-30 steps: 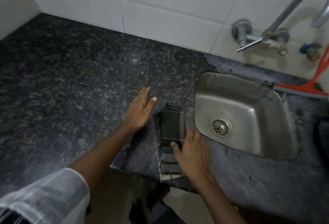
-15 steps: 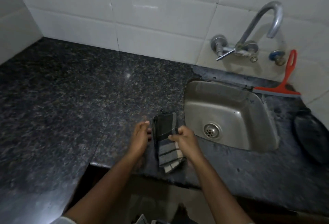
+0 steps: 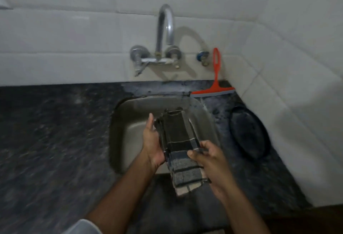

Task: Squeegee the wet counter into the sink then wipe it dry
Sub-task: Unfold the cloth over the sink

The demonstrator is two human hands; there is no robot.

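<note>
**While lifted over sink, cloth held in both hands**

Where half a second ago the cloth lay on the counter's front edge left of the sink, now raised clear of the stone and held above the basin.

Counter (image 3: 46, 141): dark speckled granite, running along the white tiled wall; now seen head-on rather than from the left, blurred on the left side.

Sink (image 3: 126, 122): steel basin set in the counter, now directly ahead; drain hidden behind the cloth and hands.

Tap (image 3: 165, 29): curved spout on the wall above the basin, pointing toward the viewer.

Dark round object (image 3: 248, 131): flat on the counter right of the sink, near the side wall.

Cloth (image 3: 178, 135): folded, checked dark and grey, long axis running away from the viewer; far end over the basin, near end hanging past the sink's front rim.

Squeegee (image 3: 215, 85): red, propped against the back wall behind the sink's right corner, blade on the counter, as before.

Left hand (image 3: 152, 141): open palm cupped against the cloth's left side, fingers extended; earlier resting on the counter beside it.

Right hand (image 3: 209, 157): thumb and fingers pinching the cloth's right edge near its middle.
</note>
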